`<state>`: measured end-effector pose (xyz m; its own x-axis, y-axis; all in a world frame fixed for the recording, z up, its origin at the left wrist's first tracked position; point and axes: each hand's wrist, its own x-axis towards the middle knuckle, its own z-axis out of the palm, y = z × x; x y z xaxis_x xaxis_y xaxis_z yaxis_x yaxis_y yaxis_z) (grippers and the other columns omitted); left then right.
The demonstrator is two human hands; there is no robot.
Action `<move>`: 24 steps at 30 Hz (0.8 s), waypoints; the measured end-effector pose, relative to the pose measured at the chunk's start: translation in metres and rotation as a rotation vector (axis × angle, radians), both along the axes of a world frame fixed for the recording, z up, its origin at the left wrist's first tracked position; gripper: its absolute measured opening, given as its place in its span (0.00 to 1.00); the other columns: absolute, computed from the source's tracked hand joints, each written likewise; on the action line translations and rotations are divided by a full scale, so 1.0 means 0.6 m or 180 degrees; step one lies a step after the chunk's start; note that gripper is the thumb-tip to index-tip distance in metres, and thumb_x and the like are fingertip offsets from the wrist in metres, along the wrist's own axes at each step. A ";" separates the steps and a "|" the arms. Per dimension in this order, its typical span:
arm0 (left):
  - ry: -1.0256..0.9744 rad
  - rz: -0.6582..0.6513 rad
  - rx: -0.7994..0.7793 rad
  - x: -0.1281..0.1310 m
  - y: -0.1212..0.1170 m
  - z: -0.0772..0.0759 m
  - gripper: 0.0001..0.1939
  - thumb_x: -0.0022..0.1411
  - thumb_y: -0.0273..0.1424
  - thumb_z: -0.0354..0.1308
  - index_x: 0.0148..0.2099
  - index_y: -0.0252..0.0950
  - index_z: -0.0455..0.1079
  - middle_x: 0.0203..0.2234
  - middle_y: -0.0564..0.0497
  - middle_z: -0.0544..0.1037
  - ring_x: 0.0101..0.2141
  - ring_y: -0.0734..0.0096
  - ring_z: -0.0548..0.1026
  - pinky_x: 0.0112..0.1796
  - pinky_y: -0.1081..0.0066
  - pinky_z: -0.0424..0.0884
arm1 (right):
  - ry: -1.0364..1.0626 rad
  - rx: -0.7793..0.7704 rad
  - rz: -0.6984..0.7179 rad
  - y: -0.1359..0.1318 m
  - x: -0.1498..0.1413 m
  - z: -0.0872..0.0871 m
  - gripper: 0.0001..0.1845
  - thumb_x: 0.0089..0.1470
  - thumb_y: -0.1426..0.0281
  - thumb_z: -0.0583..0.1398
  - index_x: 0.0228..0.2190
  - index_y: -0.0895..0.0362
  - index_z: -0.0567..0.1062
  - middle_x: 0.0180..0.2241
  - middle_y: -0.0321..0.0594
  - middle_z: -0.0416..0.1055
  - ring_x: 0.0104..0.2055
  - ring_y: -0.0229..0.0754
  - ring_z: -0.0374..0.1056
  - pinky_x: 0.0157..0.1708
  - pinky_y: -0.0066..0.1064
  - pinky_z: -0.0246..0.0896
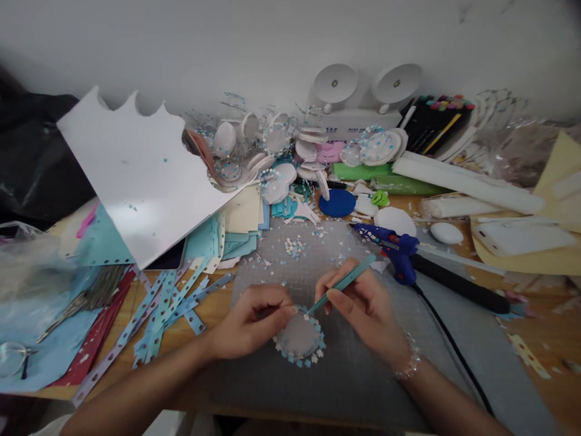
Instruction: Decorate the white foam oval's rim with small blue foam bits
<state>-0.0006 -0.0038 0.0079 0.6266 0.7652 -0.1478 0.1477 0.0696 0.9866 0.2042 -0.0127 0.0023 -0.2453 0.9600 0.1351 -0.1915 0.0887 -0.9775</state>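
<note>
My left hand (261,318) is closed, its thumb and forefinger pinched at the upper left rim of a round white disc (298,339) edged with small blue and white flower pieces. In my right hand (361,303) is a pair of teal tweezers (347,280), slanting down to the left. Their tips meet the top rim of the disc; whether a flower piece sits between them is too small to tell. The disc is over a grey cutting mat (363,381). A little pile of loose flower pieces (295,247) lies beyond the hands.
A blue glue gun (399,251) with a black cord rests at the right of the mat. Punched paper strips (158,315) and a large white card (136,175) are at the left. White discs (276,181), a blue oval (336,203) and markers (436,127) crowd the back.
</note>
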 end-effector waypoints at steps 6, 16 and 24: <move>-0.0073 0.0044 -0.0046 0.001 0.001 0.001 0.18 0.65 0.35 0.50 0.24 0.33 0.58 0.20 0.57 0.58 0.22 0.78 0.55 0.23 0.75 0.51 | -0.0004 0.0059 0.0012 -0.001 0.001 -0.002 0.02 0.59 0.70 0.57 0.32 0.54 0.68 0.30 0.34 0.68 0.27 0.31 0.65 0.27 0.23 0.63; -0.0099 0.0048 -0.0080 -0.001 0.002 -0.001 0.18 0.65 0.34 0.51 0.23 0.33 0.58 0.20 0.56 0.58 0.22 0.78 0.55 0.23 0.74 0.51 | 0.0042 0.0071 -0.0010 -0.003 0.001 -0.005 0.02 0.59 0.71 0.57 0.33 0.53 0.68 0.31 0.33 0.68 0.28 0.31 0.64 0.28 0.23 0.63; -0.0099 0.0020 -0.0058 -0.001 0.001 0.002 0.18 0.65 0.35 0.51 0.23 0.33 0.58 0.20 0.56 0.58 0.22 0.78 0.55 0.23 0.74 0.51 | 0.0065 0.0037 0.0012 -0.002 -0.001 -0.004 0.02 0.59 0.71 0.57 0.33 0.54 0.68 0.31 0.34 0.67 0.29 0.31 0.64 0.29 0.24 0.63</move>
<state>-0.0009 -0.0029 0.0091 0.6264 0.7664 -0.1422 0.1166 0.0883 0.9893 0.2035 -0.0139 0.0002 -0.2461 0.9574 0.1512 -0.2119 0.0991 -0.9723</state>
